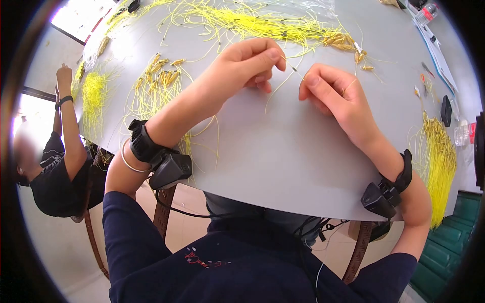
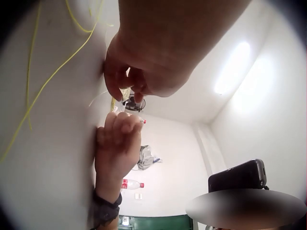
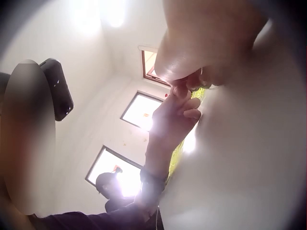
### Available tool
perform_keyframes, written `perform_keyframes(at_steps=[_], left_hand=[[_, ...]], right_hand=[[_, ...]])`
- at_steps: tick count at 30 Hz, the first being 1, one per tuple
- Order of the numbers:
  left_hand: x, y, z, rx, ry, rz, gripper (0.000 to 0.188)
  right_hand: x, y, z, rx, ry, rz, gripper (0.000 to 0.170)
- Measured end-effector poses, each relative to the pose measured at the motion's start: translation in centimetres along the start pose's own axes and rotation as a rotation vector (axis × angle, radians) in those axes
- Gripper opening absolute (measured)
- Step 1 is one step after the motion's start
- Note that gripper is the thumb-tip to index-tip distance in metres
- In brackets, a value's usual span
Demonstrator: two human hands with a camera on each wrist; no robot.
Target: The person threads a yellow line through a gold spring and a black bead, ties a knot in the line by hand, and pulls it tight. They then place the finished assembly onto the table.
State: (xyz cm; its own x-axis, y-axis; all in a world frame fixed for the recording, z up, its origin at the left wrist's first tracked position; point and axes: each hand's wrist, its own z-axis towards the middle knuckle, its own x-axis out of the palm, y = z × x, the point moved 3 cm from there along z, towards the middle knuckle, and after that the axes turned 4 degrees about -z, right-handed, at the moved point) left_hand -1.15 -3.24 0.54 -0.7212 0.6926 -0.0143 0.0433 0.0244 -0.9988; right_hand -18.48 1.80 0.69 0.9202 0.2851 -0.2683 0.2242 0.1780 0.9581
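Observation:
Both hands are raised over the grey table [image 1: 283, 151] in the head view. A thin yellow line [image 1: 275, 92] with a small dark piece [image 1: 294, 69] on it runs between them. The left hand [image 1: 247, 65] pinches it between thumb and forefinger, other fingers curled. Just to the right, the right hand [image 1: 336, 96] pinches the other end, and a loop of thread shows by its fingers. In the left wrist view the left hand [image 2: 144, 72] is above the right hand [image 2: 117, 148]. The right wrist view has the hands overlapping, so the line is hidden there.
Yellow strands with dark pieces [image 1: 262, 24] lie at the back. Bundles with golden-brown ends lie at left [image 1: 161, 76] and right [image 1: 439, 141]. Bottles [image 1: 428, 12], a blue-edged board [image 1: 437, 55] and a black object [image 1: 446, 111] are at right. Another person [image 1: 55, 166] sits at left.

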Motion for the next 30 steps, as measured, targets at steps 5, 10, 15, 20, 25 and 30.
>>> perform_keyframes(at_steps=[5,10,15,20,25,30], left_hand=[[0.4,0.0,0.2,0.086,-0.057,0.11,0.018],[0.4,0.0,0.3,0.079,0.098,0.063,0.017],[0.5,-0.7,0.0,0.053,0.202,0.053,0.018],[0.5,-0.6,0.2,0.197,0.09,0.213,0.025],[0.9,-0.4,0.0,0.124,0.159,0.191,0.023],[0.9,-0.1,0.1,0.102,0.134,0.178,0.023]], right_hand=[[1.0,0.2,-0.5,-0.031,0.211,0.218,0.029],[0.3,0.5,-0.6,-0.061,0.076,0.315,0.032],[0.4,-0.1,-0.4,-0.067,0.079,0.337,0.033],[0.2,-0.4,-0.3,-0.007,0.156,0.442,0.033],[0.1,0.2,-0.1,0.022,-0.09,0.25,0.026],[0.8,0.5,-0.3,-0.199,-0.198,-0.377,0.009]])
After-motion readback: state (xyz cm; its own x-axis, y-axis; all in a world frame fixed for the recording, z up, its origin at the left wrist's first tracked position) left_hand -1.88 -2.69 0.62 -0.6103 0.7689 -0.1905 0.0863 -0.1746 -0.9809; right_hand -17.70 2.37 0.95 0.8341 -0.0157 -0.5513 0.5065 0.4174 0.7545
